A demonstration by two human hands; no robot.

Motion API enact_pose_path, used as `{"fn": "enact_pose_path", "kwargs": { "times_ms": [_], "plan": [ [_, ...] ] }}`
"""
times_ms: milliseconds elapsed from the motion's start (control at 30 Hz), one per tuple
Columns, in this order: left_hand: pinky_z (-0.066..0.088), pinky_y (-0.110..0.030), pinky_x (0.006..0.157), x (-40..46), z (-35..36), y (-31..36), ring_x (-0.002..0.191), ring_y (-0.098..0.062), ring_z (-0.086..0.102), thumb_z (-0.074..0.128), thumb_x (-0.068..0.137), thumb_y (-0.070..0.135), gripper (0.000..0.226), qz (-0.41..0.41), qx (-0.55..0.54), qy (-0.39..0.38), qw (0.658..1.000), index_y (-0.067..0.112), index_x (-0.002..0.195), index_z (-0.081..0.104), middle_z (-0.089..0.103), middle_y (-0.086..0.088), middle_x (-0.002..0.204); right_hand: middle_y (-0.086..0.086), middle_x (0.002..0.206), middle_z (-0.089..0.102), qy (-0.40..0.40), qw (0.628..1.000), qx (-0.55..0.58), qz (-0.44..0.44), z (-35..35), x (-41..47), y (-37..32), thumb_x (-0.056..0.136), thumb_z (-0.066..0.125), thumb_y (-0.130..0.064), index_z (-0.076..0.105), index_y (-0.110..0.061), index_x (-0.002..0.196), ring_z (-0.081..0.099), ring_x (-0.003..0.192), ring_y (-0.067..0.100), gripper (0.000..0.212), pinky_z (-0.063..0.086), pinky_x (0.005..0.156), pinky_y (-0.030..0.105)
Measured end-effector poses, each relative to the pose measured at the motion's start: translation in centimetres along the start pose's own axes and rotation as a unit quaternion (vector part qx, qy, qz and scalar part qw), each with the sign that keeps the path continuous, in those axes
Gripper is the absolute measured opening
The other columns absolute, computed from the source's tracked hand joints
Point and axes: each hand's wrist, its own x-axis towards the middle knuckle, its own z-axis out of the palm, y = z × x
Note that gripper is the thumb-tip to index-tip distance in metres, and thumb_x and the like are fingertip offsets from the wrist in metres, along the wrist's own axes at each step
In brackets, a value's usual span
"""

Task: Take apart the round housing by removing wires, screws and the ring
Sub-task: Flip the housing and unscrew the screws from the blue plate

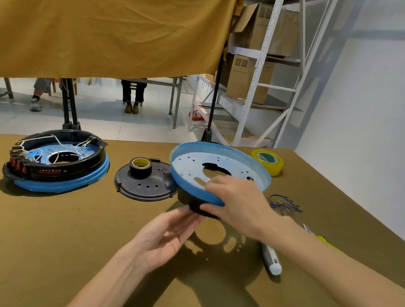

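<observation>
Head view. The blue round housing [219, 172] is held tilted above the bench [20, 243], right of centre. The right hand [238, 207] clamps its near rim, fingers inside the pan, thumb on the black ring [193, 202] beneath. The left hand [168, 236], fingers straight and apart, touches the ring from below. To part the ring cleanly, steady the rim and ease the ring off evenly round its circumference rather than prying at one spot. A second, still-wired housing [57, 164] rests at left.
</observation>
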Motion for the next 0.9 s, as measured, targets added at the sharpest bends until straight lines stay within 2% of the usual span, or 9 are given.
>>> {"fn": "enact_pose_path", "kwargs": {
  "times_ms": [67,133,300,533,633,800,900],
  "plan": [
    [0.062,-0.047,0.088,0.3,-0.5,-0.6,0.106,-0.041,0.073,0.066,0.077,-0.008,0.04,0.001,0.019,0.026,0.999,-0.011,0.117,0.069,0.07,-0.033,0.118,0.005,0.104,0.072,0.009,0.995,-0.086,-0.044,1.7,-1.2,-0.9,0.084,0.081,-0.036,0.074,-0.015,0.103,0.067,0.092,0.027,0.029,0.055,0.072,0.037],
    [0.058,-0.046,0.095,0.5,-0.9,-1.0,0.106,-0.04,0.073,0.064,0.075,-0.006,0.045,0.01,0.052,0.044,0.998,-0.01,0.12,0.067,0.07,-0.032,0.118,0.005,0.103,0.069,0.016,0.988,-0.138,-0.07,3.3,-2.2,-1.5,0.083,0.082,-0.033,0.072,-0.018,0.103,0.066,0.092,0.026,0.027,0.054,0.073,0.035],
    [0.056,-0.046,0.101,0.6,-1.7,-0.7,0.111,-0.039,0.072,0.054,0.096,-0.004,0.031,0.024,0.087,0.03,0.995,-0.007,0.123,0.067,0.07,-0.03,0.121,0.01,0.112,0.067,0.079,0.983,-0.145,-0.083,5.3,-3.4,-1.2,0.084,0.081,-0.016,0.069,-0.018,0.116,0.063,0.101,0.028,0.034,0.053,0.081,0.037],
    [0.062,-0.043,0.09,0.7,-2.2,-0.7,0.111,-0.039,0.072,0.048,0.096,-0.008,0.035,0.026,0.106,0.025,0.994,-0.005,0.127,0.064,0.07,-0.03,0.122,0.011,0.114,0.067,0.076,0.987,-0.116,-0.076,6.1,-3.9,-1.0,0.079,0.087,-0.013,0.07,-0.017,0.118,0.064,0.103,0.028,0.043,0.055,0.083,0.036],
    [0.064,-0.042,0.082,0.9,-2.5,-0.8,0.107,-0.039,0.073,0.048,0.095,-0.01,0.035,0.029,0.1,0.039,0.994,-0.005,0.127,0.062,0.071,-0.031,0.118,0.008,0.112,0.067,0.081,0.993,-0.066,-0.06,6.3,-4.0,-1.2,0.082,0.085,-0.021,0.069,-0.018,0.118,0.063,0.102,0.025,0.04,0.055,0.082,0.034],
    [0.064,-0.041,0.082,1.2,-2.7,-0.9,0.108,-0.038,0.073,0.047,0.095,-0.014,0.038,0.028,0.122,0.035,0.992,-0.003,0.128,0.061,0.071,-0.029,0.119,0.009,0.109,0.068,0.087,0.993,-0.047,-0.061,5.9,-3.9,-1.2,0.083,0.085,-0.021,0.072,-0.015,0.115,0.064,0.098,0.025,0.036,0.058,0.078,0.034],
    [0.064,-0.04,0.081,1.1,-2.9,-0.8,0.11,-0.038,0.072,0.054,0.086,-0.014,0.045,0.025,0.116,0.017,0.993,-0.003,0.128,0.062,0.071,-0.028,0.122,0.01,0.11,0.068,0.088,0.993,-0.045,-0.063,5.7,-4.0,-1.5,0.083,0.085,-0.019,0.072,-0.015,0.115,0.064,0.099,0.025,0.036,0.059,0.077,0.034]
  ]
}}
